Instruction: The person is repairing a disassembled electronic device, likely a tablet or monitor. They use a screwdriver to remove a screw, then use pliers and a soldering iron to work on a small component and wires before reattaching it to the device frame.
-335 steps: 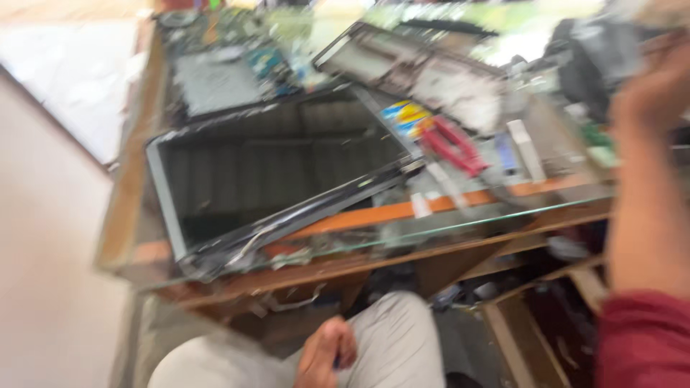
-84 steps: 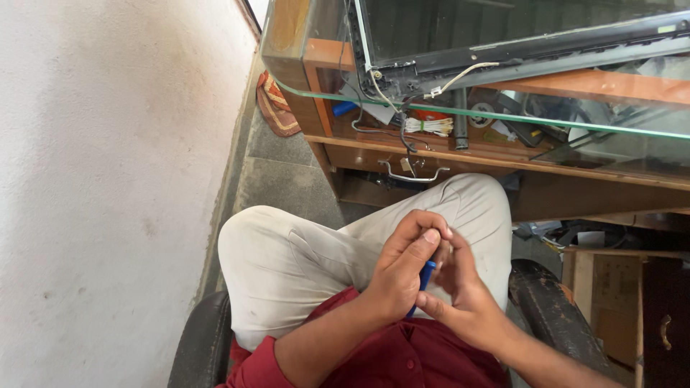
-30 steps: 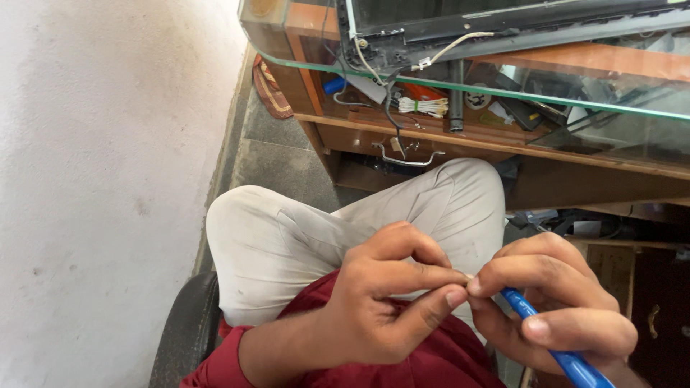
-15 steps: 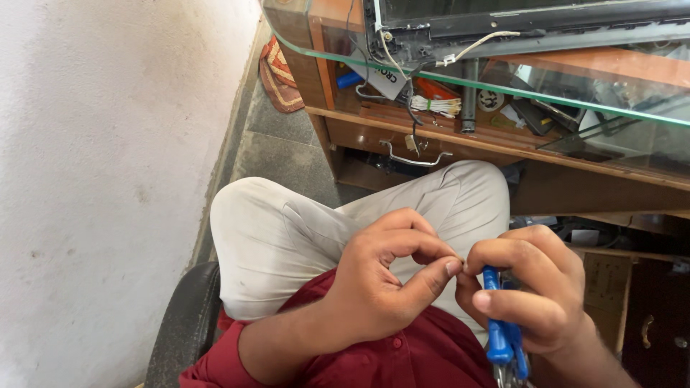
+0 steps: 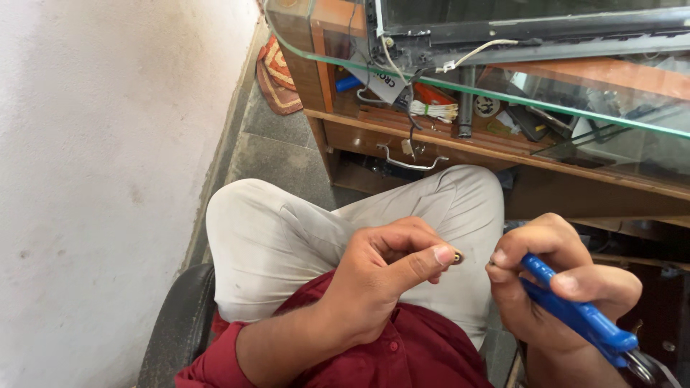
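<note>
- Whitewashed wall [image 5: 86, 179] fills the left side of the view, with a grey stone floor [image 5: 277, 154] running beside it toward a patterned mat [image 5: 277, 79].
- Ahead stands a wooden desk [image 5: 345, 133] topped by a glass sheet [image 5: 517, 97]; a dark flat frame [image 5: 532, 32] lies on the glass, and loose wires, a white cable bundle [image 5: 433, 111] and small parts crowd the shelf underneath.
- A metal drawer handle [image 5: 410, 164] shows on the desk front, just above the person's knee.
- The person sits on a black chair [image 5: 176, 323], in beige trousers [image 5: 287, 237] and a dark red shirt [image 5: 402, 356].
- The left hand [image 5: 384, 276] is curled closed over the lap, thumb and forefinger pinched on a tiny dark piece [image 5: 458, 256] at the thumb tip.
- The right hand [image 5: 560, 287] is wrapped tight round a blue-handled tool [image 5: 575, 309], handle running down to the lower right; its working end is hidden by the fingers.
- Both hands sit just beside each other, a narrow gap between the thumb tips.
</note>
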Demonstrator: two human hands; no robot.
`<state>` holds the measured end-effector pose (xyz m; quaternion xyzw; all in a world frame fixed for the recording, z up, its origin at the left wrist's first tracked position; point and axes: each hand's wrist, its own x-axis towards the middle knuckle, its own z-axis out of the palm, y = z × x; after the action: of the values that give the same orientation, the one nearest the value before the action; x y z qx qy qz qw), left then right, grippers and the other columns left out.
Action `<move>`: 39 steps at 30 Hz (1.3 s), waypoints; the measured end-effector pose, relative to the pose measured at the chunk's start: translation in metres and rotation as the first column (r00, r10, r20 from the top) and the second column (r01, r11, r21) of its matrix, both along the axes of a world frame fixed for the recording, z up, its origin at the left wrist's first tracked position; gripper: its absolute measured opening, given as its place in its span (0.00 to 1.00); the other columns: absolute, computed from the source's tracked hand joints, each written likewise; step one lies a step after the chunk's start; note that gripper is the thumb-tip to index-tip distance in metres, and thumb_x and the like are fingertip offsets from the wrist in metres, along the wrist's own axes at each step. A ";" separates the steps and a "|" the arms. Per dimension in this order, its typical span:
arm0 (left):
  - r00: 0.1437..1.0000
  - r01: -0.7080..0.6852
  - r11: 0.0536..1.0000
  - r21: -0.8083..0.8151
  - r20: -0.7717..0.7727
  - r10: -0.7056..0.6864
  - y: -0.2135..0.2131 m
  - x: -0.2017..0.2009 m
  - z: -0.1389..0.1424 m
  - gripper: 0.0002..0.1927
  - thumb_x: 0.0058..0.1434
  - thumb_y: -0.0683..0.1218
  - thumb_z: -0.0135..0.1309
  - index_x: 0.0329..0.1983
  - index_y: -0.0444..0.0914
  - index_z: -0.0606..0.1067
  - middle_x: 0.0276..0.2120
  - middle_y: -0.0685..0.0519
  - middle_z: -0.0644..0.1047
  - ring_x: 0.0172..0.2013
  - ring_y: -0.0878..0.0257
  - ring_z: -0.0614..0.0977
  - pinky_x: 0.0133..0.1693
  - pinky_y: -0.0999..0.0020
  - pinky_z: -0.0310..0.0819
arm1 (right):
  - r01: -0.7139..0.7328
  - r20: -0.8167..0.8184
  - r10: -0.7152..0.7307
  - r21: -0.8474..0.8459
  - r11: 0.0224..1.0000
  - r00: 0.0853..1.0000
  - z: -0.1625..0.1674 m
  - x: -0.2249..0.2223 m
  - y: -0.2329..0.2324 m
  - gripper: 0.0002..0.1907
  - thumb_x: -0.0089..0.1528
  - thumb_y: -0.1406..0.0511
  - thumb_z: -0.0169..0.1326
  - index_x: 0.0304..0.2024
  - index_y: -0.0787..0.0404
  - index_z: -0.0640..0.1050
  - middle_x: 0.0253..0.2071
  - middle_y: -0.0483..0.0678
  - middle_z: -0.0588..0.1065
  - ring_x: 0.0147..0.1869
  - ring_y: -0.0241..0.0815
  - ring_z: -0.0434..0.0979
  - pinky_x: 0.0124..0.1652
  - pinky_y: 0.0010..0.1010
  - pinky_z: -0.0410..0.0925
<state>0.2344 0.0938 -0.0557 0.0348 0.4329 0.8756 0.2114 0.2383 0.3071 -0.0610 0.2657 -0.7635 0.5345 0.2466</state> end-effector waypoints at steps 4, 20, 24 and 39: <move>0.999 -0.015 1.000 0.018 0.045 0.014 0.003 -0.008 -0.008 0.06 0.68 0.40 0.54 0.42 0.32 0.78 0.35 0.53 0.78 0.36 0.69 0.76 0.42 0.73 0.72 | 0.121 -0.011 -0.121 0.013 0.993 0.993 0.012 -0.008 0.008 0.28 0.63 0.74 0.60 0.55 0.48 0.60 0.40 0.53 0.76 0.36 0.37 0.76 0.30 0.19 0.71; 0.995 0.024 0.996 0.090 0.094 -0.033 0.018 -0.058 -0.003 0.09 0.69 0.43 0.58 0.45 0.31 0.79 0.33 0.54 0.79 0.34 0.70 0.77 0.40 0.73 0.74 | 0.258 0.107 -0.508 0.761 0.595 0.855 0.119 -0.233 0.023 0.08 0.68 0.59 0.61 0.41 0.56 0.80 0.29 0.44 0.76 0.26 0.38 0.73 0.25 0.35 0.67; 0.997 0.022 0.987 0.161 0.068 -0.034 0.024 -0.076 -0.006 0.09 0.69 0.43 0.59 0.45 0.31 0.79 0.33 0.53 0.79 0.35 0.69 0.78 0.41 0.72 0.75 | 0.408 -0.077 -0.514 0.713 0.570 0.854 0.116 -0.236 0.026 0.10 0.72 0.60 0.64 0.42 0.59 0.80 0.26 0.46 0.70 0.26 0.38 0.65 0.25 0.33 0.59; 0.984 0.083 0.940 0.330 0.123 -0.129 0.024 -0.104 -0.030 0.07 0.70 0.41 0.59 0.46 0.32 0.80 0.36 0.50 0.80 0.37 0.62 0.81 0.44 0.67 0.77 | 0.392 0.028 -0.574 0.704 0.593 0.819 0.069 -0.272 0.048 0.25 0.81 0.58 0.52 0.29 0.64 0.75 0.16 0.44 0.61 0.18 0.34 0.58 0.21 0.31 0.50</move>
<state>0.1301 0.1176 -0.0862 0.0297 0.2648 0.9222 0.2802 -0.0339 0.3554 0.0078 0.0470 -0.9702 0.1644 0.1716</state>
